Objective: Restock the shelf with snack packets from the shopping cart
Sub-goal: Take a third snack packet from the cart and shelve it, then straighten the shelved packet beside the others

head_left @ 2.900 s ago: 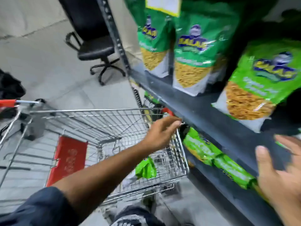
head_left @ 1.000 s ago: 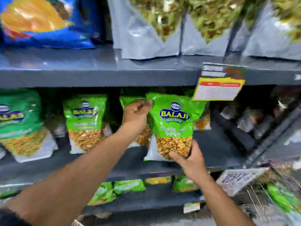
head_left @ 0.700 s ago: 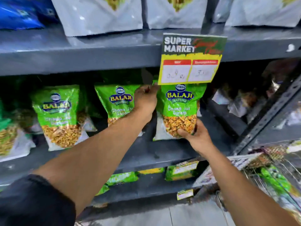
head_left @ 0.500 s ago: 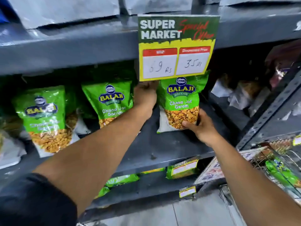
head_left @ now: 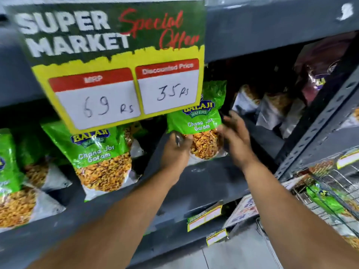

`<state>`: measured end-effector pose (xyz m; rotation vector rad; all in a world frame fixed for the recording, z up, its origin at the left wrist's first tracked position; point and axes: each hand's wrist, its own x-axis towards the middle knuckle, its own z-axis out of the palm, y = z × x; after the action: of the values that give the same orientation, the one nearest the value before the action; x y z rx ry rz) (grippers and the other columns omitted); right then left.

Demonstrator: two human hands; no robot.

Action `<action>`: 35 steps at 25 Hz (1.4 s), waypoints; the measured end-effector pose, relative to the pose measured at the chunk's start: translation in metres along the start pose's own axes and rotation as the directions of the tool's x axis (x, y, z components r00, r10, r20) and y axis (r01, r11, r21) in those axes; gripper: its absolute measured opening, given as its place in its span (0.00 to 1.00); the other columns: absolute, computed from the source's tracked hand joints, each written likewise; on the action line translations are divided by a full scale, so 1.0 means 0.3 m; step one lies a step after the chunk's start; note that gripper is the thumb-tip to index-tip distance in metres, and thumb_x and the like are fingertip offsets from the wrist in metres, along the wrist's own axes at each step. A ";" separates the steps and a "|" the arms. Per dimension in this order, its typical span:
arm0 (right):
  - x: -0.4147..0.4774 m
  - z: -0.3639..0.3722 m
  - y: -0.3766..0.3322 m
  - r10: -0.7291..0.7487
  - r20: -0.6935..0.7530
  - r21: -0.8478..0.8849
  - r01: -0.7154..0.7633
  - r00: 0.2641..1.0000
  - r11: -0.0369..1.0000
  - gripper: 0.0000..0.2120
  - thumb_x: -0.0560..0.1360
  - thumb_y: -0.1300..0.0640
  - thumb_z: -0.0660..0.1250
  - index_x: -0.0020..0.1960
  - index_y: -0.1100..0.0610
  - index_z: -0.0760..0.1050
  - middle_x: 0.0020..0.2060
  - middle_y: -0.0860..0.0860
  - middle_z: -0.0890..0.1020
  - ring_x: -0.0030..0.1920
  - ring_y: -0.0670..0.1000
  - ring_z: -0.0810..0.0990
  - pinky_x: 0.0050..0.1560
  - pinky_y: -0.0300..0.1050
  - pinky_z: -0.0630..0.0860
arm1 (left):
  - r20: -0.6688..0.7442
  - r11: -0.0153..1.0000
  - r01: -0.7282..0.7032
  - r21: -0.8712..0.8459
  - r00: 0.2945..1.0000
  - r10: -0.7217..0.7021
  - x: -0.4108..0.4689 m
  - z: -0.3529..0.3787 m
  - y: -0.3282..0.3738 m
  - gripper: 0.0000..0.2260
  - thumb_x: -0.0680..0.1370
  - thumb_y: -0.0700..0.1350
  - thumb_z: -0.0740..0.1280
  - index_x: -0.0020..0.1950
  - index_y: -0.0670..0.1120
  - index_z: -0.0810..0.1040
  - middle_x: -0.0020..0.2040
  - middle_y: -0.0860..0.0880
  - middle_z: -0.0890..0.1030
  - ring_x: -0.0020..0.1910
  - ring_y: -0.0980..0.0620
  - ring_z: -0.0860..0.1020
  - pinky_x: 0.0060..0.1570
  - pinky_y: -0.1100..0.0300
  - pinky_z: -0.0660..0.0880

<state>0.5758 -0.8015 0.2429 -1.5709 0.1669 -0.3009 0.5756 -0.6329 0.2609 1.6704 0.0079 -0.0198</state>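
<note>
A green Balaji Chana Jor Garam snack packet stands upright on the grey middle shelf, partly behind the hanging price sign. My left hand curls around the packet's lower left edge. My right hand is blurred, its fingers spread against the packet's right edge without a clear grip. The shopping cart shows at the lower right with more green packets inside.
A large "Super Market Special Offer" price sign hangs from the shelf above. Matching green packets stand to the left. Silver-backed packets and a maroon packet sit on the right, behind a perforated post.
The view has moved closer to the shelf. My left hand dropped from the packet's top to its lower left edge. My right hand left the packet's bottom and spread at its right side.
</note>
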 end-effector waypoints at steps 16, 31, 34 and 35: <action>0.266 0.026 -0.321 -0.229 -0.027 -0.252 0.215 0.973 0.943 0.03 0.77 0.55 0.63 0.47 0.52 0.75 0.53 0.62 0.79 0.48 0.54 0.77 0.63 0.61 0.72 | -0.007 0.807 0.014 0.591 1.000 -0.012 0.029 -0.006 -0.132 0.26 0.63 0.44 0.79 0.56 0.42 0.74 0.57 0.42 0.82 0.56 0.43 0.79 0.53 0.55 0.74; 0.024 0.088 0.109 -0.083 -0.127 -0.164 0.061 0.988 0.985 0.24 0.75 0.34 0.50 0.60 0.44 0.74 0.52 0.40 0.81 0.52 0.35 0.77 0.57 0.33 0.70 | -0.030 0.968 -0.080 -0.236 0.997 0.075 0.044 0.103 -0.153 0.32 0.74 0.63 0.54 0.74 0.49 0.60 0.68 0.51 0.74 0.63 0.62 0.75 0.62 0.64 0.74; 0.044 0.060 0.089 -0.036 -0.113 -0.150 0.019 0.993 0.989 0.19 0.72 0.31 0.52 0.46 0.35 0.79 0.39 0.30 0.83 0.43 0.27 0.77 0.46 0.23 0.71 | -0.024 0.955 -0.001 -0.296 1.000 -0.006 0.056 0.105 -0.118 0.35 0.71 0.66 0.57 0.73 0.49 0.61 0.70 0.49 0.73 0.68 0.56 0.72 0.69 0.54 0.69; 0.047 0.058 0.081 -0.060 -0.100 -0.136 0.046 0.993 0.990 0.17 0.73 0.32 0.52 0.41 0.32 0.79 0.34 0.24 0.80 0.39 0.22 0.75 0.40 0.17 0.68 | -0.024 0.952 0.029 -0.304 0.999 -0.038 0.062 0.096 -0.093 0.39 0.69 0.69 0.58 0.74 0.49 0.61 0.72 0.47 0.70 0.71 0.51 0.69 0.73 0.47 0.65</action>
<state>0.5964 -0.7895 0.2200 -1.6947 0.2301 -0.4207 0.5933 -0.6589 0.2300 1.3614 0.0587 -0.0186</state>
